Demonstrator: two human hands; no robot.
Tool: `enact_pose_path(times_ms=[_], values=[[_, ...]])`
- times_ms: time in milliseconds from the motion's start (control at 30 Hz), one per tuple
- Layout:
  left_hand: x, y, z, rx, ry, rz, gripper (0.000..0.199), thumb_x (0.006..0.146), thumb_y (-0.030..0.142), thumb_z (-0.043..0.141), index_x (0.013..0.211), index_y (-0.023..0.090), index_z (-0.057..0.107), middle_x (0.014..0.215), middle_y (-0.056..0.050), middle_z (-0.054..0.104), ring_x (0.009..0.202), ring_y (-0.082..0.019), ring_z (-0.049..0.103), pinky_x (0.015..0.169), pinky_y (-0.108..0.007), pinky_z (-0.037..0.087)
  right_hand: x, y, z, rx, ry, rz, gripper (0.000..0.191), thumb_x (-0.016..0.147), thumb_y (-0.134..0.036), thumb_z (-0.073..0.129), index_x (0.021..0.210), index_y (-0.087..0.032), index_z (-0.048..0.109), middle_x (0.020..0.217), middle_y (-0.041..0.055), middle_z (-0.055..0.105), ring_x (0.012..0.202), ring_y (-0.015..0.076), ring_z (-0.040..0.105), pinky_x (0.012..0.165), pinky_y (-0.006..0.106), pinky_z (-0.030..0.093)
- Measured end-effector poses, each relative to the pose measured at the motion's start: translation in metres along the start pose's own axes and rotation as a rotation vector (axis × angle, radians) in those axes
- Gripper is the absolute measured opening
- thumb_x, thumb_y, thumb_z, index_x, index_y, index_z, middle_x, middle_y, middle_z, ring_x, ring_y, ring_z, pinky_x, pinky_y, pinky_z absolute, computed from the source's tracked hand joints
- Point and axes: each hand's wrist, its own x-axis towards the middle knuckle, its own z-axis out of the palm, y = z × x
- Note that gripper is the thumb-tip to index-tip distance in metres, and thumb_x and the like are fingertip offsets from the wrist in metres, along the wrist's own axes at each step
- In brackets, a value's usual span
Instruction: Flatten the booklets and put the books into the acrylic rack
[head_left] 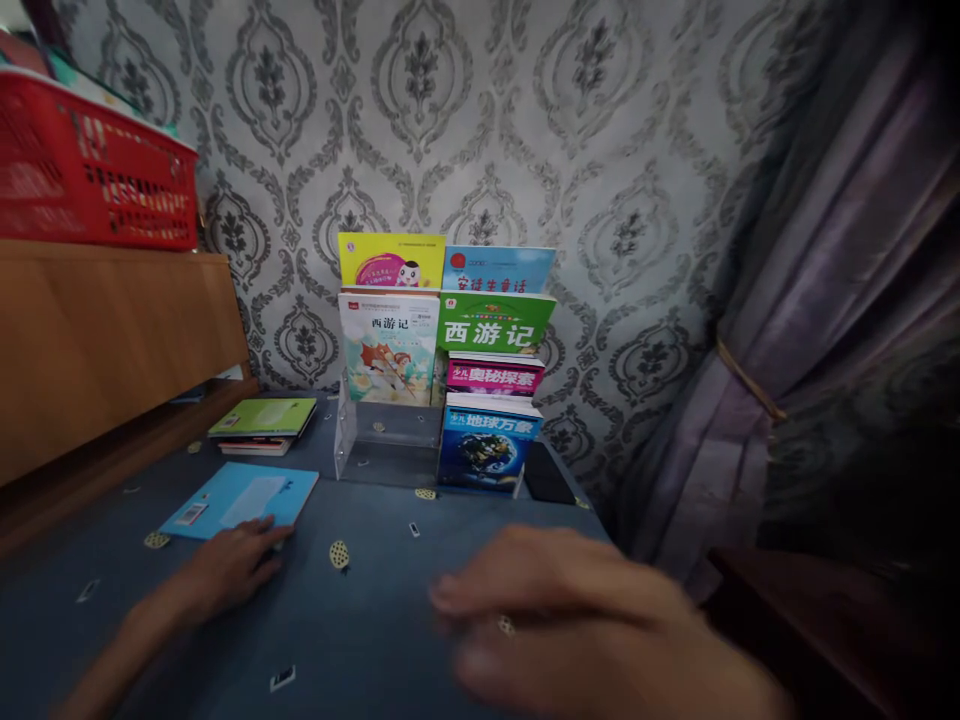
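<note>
1. Done, by my reckoning: in the clear rack (342,432), four books stand stepped in the right column, the earth book (484,450) in front.
2. Part done, I'd judge: the left column shows a yellow book (390,250) behind a pale picture book (390,355), with bare plastic below.
3. Apparently left: the blue book (244,492) lies flat on the worktop (375,600), beside a small pile of books (262,418).
4. My hands are apart: left hand (236,562) with fingers spread on the blue book's near edge; right hand (585,610) over the worktop, too blurred to tell its grip.
</note>
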Motion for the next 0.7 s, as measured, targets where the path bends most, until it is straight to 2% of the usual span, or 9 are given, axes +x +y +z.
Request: enact_pose_path(times_ms=[67, 100, 133, 233, 333, 500, 700], values=[[0.011, -0.023, 0.000, -0.105, 0.103, -0.009, 0.057, 0.094, 0.044, 0.034, 0.142, 0.024, 0.058, 0.139, -0.010, 0.065, 0.127, -0.027, 0.062, 0.109, -0.041, 0.046, -0.003, 0.024, 0.022, 0.067, -0.026, -0.015, 0.039, 0.099, -0.009, 0.045, 0.122, -0.029, 0.069, 0.117, 0.0059, 0.075, 0.104, 0.0160, 0.073, 0.089, 0.030, 0.061], [0.017, -0.035, -0.001, -0.120, 0.154, -0.049, 0.058, 0.094, 0.044, 0.034, 0.143, 0.023, 0.056, 0.138, -0.010, 0.066, 0.125, -0.027, 0.063, 0.107, -0.041, 0.047, -0.008, 0.038, 0.035, 0.097, -0.045, 0.007, 0.042, 0.094, -0.003, 0.045, 0.120, -0.025, 0.070, 0.116, 0.0064, 0.075, 0.107, 0.0154, 0.072, 0.091, 0.031, 0.059], [0.022, -0.047, -0.001, -0.109, 0.213, -0.120, 0.060, 0.093, 0.044, 0.036, 0.144, 0.020, 0.055, 0.140, -0.012, 0.064, 0.127, -0.029, 0.061, 0.106, -0.042, 0.048, -0.015, 0.052, 0.050, 0.116, -0.065, 0.071, 0.044, 0.090, 0.000, 0.045, 0.116, -0.023, 0.071, 0.116, 0.0069, 0.075, 0.108, 0.0155, 0.071, 0.094, 0.033, 0.058], [0.032, -0.072, 0.005, -0.077, 0.307, -0.404, 0.063, 0.091, 0.045, 0.038, 0.141, 0.010, 0.056, 0.145, -0.021, 0.057, 0.130, -0.038, 0.057, 0.102, -0.051, 0.048, -0.043, 0.092, 0.092, 0.176, -0.141, 0.216, 0.042, 0.085, 0.001, 0.047, 0.108, -0.021, 0.074, 0.105, 0.0065, 0.077, 0.099, 0.0164, 0.073, 0.089, 0.033, 0.058], [0.034, -0.085, 0.018, -0.083, 0.337, -0.445, 0.061, 0.096, 0.044, 0.031, 0.142, 0.011, 0.054, 0.149, -0.019, 0.053, 0.135, -0.033, 0.052, 0.105, -0.047, 0.046, -0.067, 0.117, 0.118, 0.196, -0.139, 0.368, 0.041, 0.083, 0.000, 0.045, 0.101, -0.019, 0.076, 0.100, 0.0077, 0.077, 0.095, 0.0188, 0.073, 0.087, 0.035, 0.057], [0.033, -0.094, 0.032, -0.104, 0.384, -0.500, 0.063, 0.096, 0.050, 0.032, 0.144, 0.016, 0.054, 0.148, -0.020, 0.053, 0.133, -0.037, 0.053, 0.106, -0.050, 0.044, -0.074, 0.126, 0.127, 0.216, -0.154, 0.458, 0.034, 0.088, -0.007, 0.046, 0.096, -0.019, 0.077, 0.093, 0.0079, 0.077, 0.087, 0.0200, 0.073, 0.081, 0.034, 0.057], [0.026, -0.091, 0.032, -0.127, 0.433, -0.390, 0.061, 0.093, 0.055, 0.041, 0.137, 0.019, 0.061, 0.135, -0.014, 0.064, 0.123, -0.031, 0.059, 0.107, -0.043, 0.044, -0.073, 0.127, 0.128, 0.193, -0.114, 0.417, 0.034, 0.090, -0.008, 0.045, 0.098, -0.018, 0.077, 0.102, 0.0110, 0.076, 0.096, 0.0217, 0.072, 0.087, 0.037, 0.056]])
